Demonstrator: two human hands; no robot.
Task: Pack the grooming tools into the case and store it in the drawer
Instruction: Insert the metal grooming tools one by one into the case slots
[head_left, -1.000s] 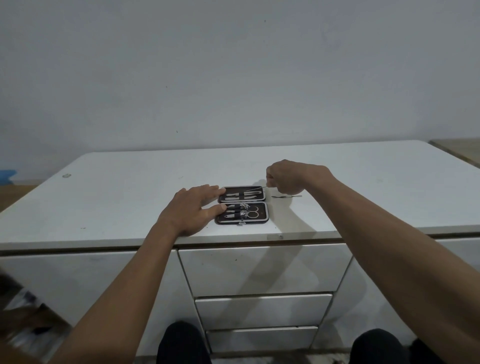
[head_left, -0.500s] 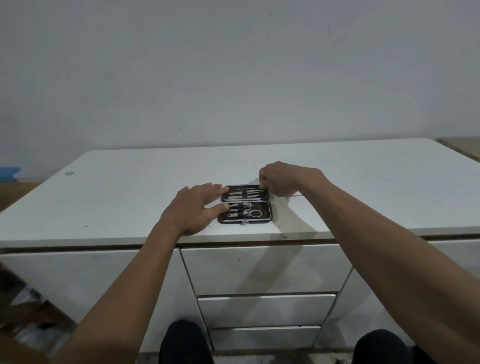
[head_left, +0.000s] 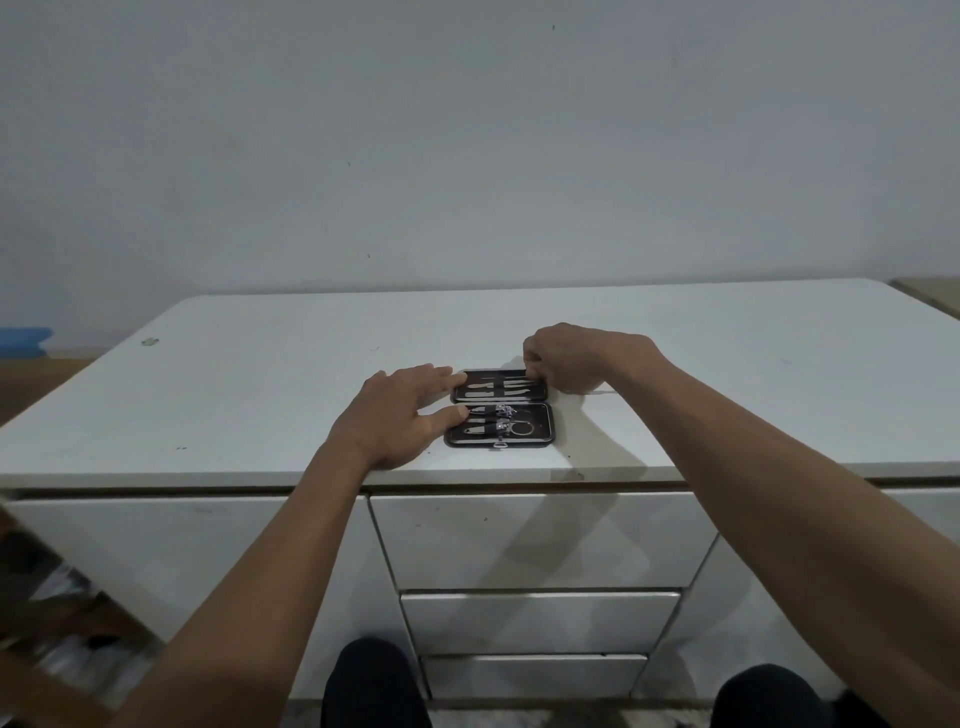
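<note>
A black grooming case (head_left: 500, 409) lies open on the white cabinet top (head_left: 260, 395), with several metal tools strapped into both halves. My left hand (head_left: 395, 415) rests flat, fingers spread, its fingertips pressing the case's left edge. My right hand (head_left: 571, 358) is closed at the right end of the far half, pinching the end of a thin metal tool (head_left: 501, 373) that lies along the case's far edge. Another thin tool (head_left: 602, 393) lies on the top just right of the case, partly under my right hand.
Below the front edge, a stack of three shut drawers (head_left: 540, 540) sits directly under the case. My knees (head_left: 374, 680) are close to the lowest drawer. A small scrap (head_left: 149, 341) lies at the far left of the top.
My right hand has moved left from beside the loose tool to the right end of the case's far half. My left hand has stayed on the case.
</note>
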